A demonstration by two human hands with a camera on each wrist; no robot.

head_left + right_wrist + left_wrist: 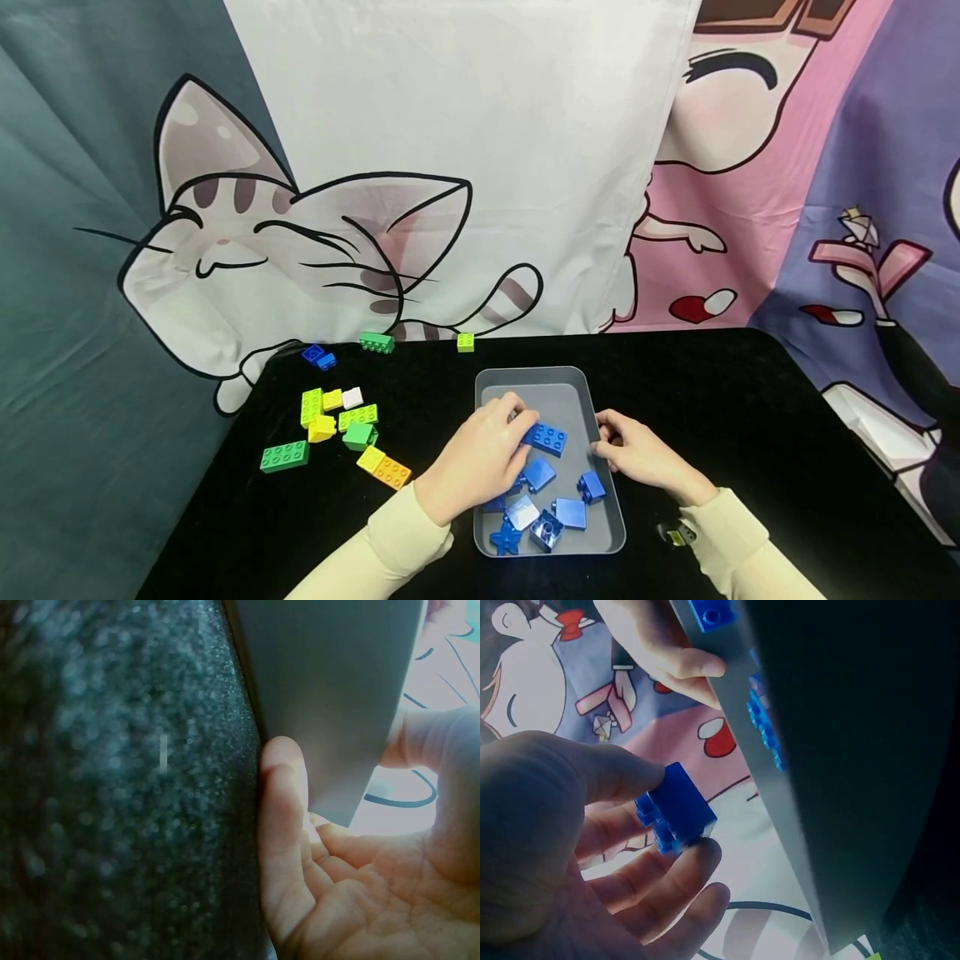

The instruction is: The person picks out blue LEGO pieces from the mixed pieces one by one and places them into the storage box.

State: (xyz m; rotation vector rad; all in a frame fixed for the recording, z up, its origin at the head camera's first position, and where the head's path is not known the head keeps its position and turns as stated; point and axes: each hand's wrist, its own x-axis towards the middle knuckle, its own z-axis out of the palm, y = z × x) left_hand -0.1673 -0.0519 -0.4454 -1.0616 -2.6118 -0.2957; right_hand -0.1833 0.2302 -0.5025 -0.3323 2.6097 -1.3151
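A grey tray [553, 395] lies on the black tabletop with several blue bricks in its near half, among them a blue star-shaped piece [506, 538]. Over the tray, my left hand [480, 454] pinches a studded blue brick [546, 438] between thumb and fingers. In the left wrist view that brick [681, 804] has its studs turned toward the palm side, beside the tray wall [780, 817]. My right hand [637, 454] grips the tray's right side, with the thumb at the rim and fingers [283, 787] along the outer wall.
Left of the tray lie loose bricks: a green one [285, 457], a yellow-orange pair [384, 467], a white one [352, 397] and several more. At the table's back edge are blue bricks [318, 357], a green brick [377, 342] and a lime one [466, 342]. A printed curtain [450, 108] hangs behind.
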